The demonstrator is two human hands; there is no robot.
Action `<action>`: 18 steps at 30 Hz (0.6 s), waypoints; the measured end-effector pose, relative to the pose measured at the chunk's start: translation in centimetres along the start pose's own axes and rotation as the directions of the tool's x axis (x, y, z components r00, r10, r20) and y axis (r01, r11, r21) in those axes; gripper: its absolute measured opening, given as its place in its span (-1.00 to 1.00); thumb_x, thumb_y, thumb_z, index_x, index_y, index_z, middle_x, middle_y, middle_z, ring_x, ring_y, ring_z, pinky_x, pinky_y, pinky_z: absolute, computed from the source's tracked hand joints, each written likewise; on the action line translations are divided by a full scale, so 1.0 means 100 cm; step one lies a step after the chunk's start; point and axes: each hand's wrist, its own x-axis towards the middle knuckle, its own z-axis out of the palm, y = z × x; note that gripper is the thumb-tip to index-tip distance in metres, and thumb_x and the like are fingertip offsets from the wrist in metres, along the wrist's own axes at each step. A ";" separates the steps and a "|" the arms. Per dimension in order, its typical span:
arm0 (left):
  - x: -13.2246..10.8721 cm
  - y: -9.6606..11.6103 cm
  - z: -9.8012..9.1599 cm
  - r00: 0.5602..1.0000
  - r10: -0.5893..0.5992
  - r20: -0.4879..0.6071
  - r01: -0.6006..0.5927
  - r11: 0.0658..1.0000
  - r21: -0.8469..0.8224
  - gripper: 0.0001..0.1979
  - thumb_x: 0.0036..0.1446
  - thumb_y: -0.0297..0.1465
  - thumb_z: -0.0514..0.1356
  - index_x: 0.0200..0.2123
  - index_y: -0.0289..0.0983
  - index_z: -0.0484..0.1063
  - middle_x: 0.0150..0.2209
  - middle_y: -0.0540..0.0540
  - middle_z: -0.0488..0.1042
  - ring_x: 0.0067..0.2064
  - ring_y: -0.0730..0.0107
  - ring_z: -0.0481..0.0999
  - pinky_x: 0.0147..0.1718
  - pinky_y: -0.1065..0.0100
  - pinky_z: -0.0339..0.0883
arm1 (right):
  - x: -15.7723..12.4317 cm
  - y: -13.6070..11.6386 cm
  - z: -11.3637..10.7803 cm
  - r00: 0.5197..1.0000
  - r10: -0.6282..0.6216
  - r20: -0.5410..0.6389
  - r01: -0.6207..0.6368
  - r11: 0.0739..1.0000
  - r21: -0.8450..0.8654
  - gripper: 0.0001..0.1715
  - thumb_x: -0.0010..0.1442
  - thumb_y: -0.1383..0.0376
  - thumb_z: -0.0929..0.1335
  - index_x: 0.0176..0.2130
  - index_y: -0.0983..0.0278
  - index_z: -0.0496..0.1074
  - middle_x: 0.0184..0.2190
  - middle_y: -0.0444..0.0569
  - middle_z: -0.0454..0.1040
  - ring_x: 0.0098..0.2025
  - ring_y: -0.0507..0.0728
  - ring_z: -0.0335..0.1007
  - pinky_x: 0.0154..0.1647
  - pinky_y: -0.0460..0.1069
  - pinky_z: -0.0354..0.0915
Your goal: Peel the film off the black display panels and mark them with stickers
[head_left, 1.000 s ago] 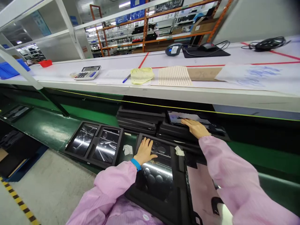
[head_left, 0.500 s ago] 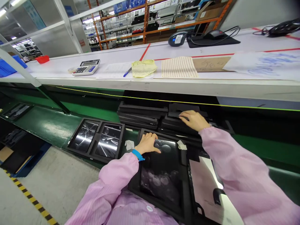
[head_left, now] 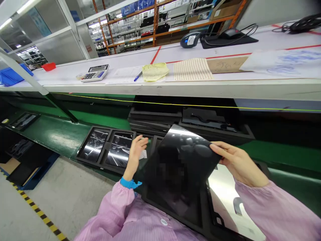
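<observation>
A thin, glossy black screen panel (head_left: 180, 164) tilts up out of a black foam tray (head_left: 200, 222), its surface reflecting light. My right hand (head_left: 239, 162) pinches the panel's upper right corner between thumb and fingers. To the panel's left, my left hand (head_left: 136, 152) is raised with nothing in it, its fingers apart and slightly bent. Partly behind that hand is a crumpled white tissue (head_left: 143, 154). Beneath my right arm, the tray's other side holds a shiny silver, mirror-like panel (head_left: 222, 187).
Another foam tray (head_left: 104, 150) with two glossy screens lies on the green bench (head_left: 59, 134) to the left. Stacked black trays (head_left: 152, 117) stand behind the panel. Overhead, a white shelf (head_left: 120, 87) carries a calculator (head_left: 95, 73), papers and a scanner (head_left: 190, 40).
My right hand has come from the tray stack to the panel's corner, and the panel now stands tilted up. My left hand has moved left, off the panel.
</observation>
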 end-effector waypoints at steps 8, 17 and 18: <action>-0.046 0.005 0.060 0.988 -0.092 -0.128 0.053 0.958 -0.281 -0.11 -0.05 -0.02 0.30 0.26 -0.13 -0.02 0.09 -0.22 0.43 0.14 0.09 0.44 0.16 0.09 0.29 | -0.069 0.033 0.068 0.979 -0.126 -0.159 0.166 0.947 0.273 -0.55 -0.08 -0.08 0.48 -0.15 -0.14 0.44 -0.09 -0.30 0.44 0.02 0.15 0.39 -0.11 0.05 0.49; -0.050 0.056 0.053 0.994 -0.082 0.069 0.090 0.989 -0.120 -0.19 0.05 -0.42 0.30 0.32 -0.10 0.01 0.28 -0.09 0.25 0.31 0.15 0.21 0.31 0.16 0.04 | -0.061 0.024 0.052 0.951 -0.307 0.018 0.307 0.946 -0.103 -0.60 -0.02 -0.24 0.36 -0.38 -0.06 0.54 -0.37 -0.12 0.50 -0.24 0.31 0.48 -0.33 0.15 0.49; -0.053 0.059 0.049 0.987 -0.078 0.140 0.090 0.992 -0.083 -0.20 0.04 -0.42 0.30 0.31 -0.12 0.05 0.26 -0.09 0.29 0.31 0.14 0.21 0.31 0.15 0.04 | -0.051 0.008 0.041 0.948 -0.316 0.026 0.316 0.940 -0.131 -0.38 0.07 -0.34 0.23 -0.26 -0.01 0.55 -0.31 -0.08 0.51 -0.22 0.30 0.48 -0.28 0.16 0.49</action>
